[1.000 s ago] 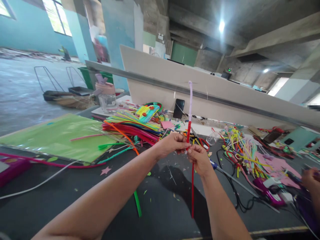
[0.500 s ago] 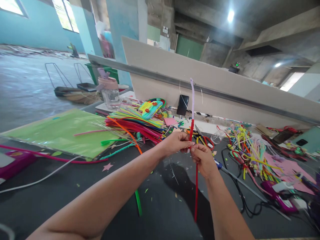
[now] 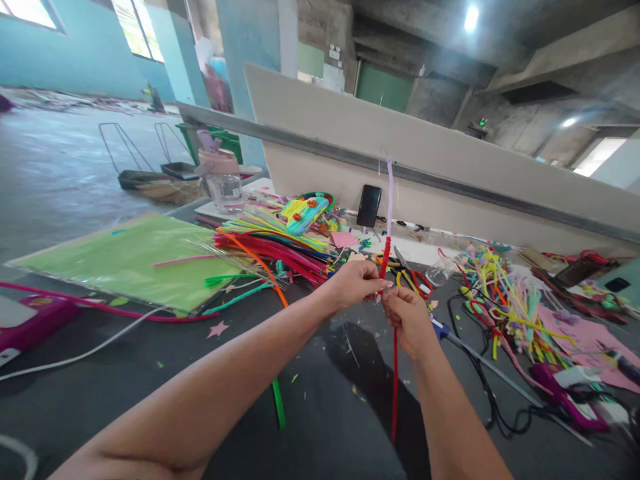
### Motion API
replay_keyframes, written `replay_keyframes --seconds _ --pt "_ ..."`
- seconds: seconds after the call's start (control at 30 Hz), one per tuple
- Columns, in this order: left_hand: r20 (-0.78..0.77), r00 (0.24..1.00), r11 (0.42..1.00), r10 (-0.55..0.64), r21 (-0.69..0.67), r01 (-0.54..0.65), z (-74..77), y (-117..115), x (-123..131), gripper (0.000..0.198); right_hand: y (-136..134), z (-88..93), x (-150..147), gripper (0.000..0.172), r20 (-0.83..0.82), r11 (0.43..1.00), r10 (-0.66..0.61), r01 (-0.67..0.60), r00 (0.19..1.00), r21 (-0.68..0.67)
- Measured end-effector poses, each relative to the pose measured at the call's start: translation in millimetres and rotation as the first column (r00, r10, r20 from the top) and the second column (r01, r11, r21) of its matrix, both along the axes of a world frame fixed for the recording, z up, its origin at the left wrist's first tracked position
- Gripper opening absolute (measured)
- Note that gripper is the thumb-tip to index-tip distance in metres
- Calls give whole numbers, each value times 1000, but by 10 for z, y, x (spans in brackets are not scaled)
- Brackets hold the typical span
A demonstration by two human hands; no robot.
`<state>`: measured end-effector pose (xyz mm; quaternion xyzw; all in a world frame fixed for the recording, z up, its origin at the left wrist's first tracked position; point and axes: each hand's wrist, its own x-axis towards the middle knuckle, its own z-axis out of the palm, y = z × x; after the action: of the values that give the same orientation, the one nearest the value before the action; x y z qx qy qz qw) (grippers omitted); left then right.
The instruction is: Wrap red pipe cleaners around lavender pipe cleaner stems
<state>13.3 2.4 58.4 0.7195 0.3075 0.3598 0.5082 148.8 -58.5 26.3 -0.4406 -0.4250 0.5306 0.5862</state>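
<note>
Above the dark table, my left hand (image 3: 357, 285) pinches a red pipe cleaner (image 3: 385, 259) at its middle. Just to the right, the fingers of my right hand (image 3: 406, 312) are closed on the same red piece, and the fingertips of both hands nearly meet. The upper red part is wrapped in coils, and from it a pale purple fuzzy stem (image 3: 390, 193) stands upright. A straight red length hangs below my hands. Fingers cover the spot where the red pieces come together.
Bundled pipe cleaners (image 3: 280, 250) and a green sheet (image 3: 120, 260) lie to the left, near a bottle (image 3: 223, 180). A phone (image 3: 369, 205) leans on the partition. Scissors (image 3: 417, 280), a glue gun (image 3: 440, 329) and a colourful pile (image 3: 510, 293) are on the right.
The view has shifted slightly, so the background sits a little further right. Both hands keep their hold on the red pipe cleaner, with hardly any movement.
</note>
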Motion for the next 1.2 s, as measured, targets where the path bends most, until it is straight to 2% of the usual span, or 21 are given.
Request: replay_keyframes --seconds 0.1,0.2,0.4,0.53,0.63,0.73,0.83,0.9,0.97,1.03,1.2 --pt "-38 999 998 27 49 -25 -5 8 -9 24 -7 23 2 18 -24 999 36 -36 999 -12" --pt "-81 996 994 48 107 -39 2 2 -21 22 -3 34 4 17 18 999 33 -33 999 -22" --pt "-161 973 960 165 253 -120 29 -13 -34 23 4 28 -1 18 33 998 56 -55 998 -37" --pt "-153 972 956 176 260 -132 9 -16 -16 23 14 20 -14 19 49 999 24 -21 999 -46" --pt "-74 991 981 114 169 -100 -5 -32 -2 25 6 33 -15 18 46 999 10 -8 999 -42" --pt "77 996 998 -41 -34 44 15 -51 -11 26 -22 68 7 17 -31 999 44 -45 999 -27" --pt "207 945 931 -253 -212 296 60 -59 -52 30 -53 101 48 16 -140 988 151 -152 979 2" --pt "242 907 874 -345 -269 404 85 -59 -84 34 -66 110 75 16 -183 973 231 -230 956 27" --pt "247 896 859 -369 -277 430 98 -52 -109 33 -71 109 95 16 -191 960 279 -277 941 37" --pt "241 900 871 -363 -254 420 93 -37 -120 30 -68 103 103 16 -171 955 294 -294 940 26" --pt "200 933 926 -299 -176 334 41 13 -101 28 -51 103 78 21 -103 980 195 -197 975 -11"
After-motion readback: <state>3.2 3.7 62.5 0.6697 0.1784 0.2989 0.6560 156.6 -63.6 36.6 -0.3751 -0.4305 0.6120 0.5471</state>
